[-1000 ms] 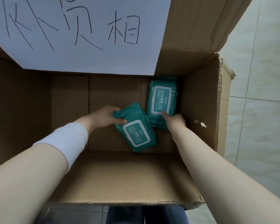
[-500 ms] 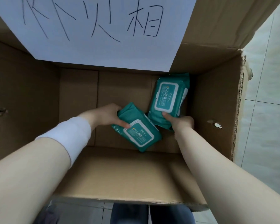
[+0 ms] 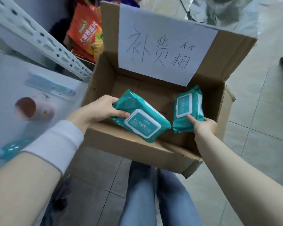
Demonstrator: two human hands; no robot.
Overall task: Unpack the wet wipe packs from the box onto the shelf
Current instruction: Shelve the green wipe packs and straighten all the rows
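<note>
Teal wipe packs, one in each hand, have come up from the bottom of the box (image 3: pixel 137 149), where both lay half a second ago, to about rim height. The left hand (image 3: pixel 101 110) grips the left pack (image 3: pixel 142 123) by its far-left end, thumb on top beside the white lid. That pack now hangs tilted over the box's near wall. The right hand (image 3: pixel 203 126) pinches the right pack (image 3: pixel 188 108) at its near end, thumb on the face, and holds it nearly upright by the box's right wall. The two packs are close but apart. The view has also pulled back, so the shelf (image 3: pixel 44 40) now shows at the left, just beside the box, and a paper label (image 3: pixel 167 51) on the far flap can be seen whole. No other pack shows on the bare part of the box's bottom, so these look like the last two. I judge the lift nearly done. What remains is to carry both left and set them on the shelf, minding that the slack wrappers may slip from such end grips.
</note>
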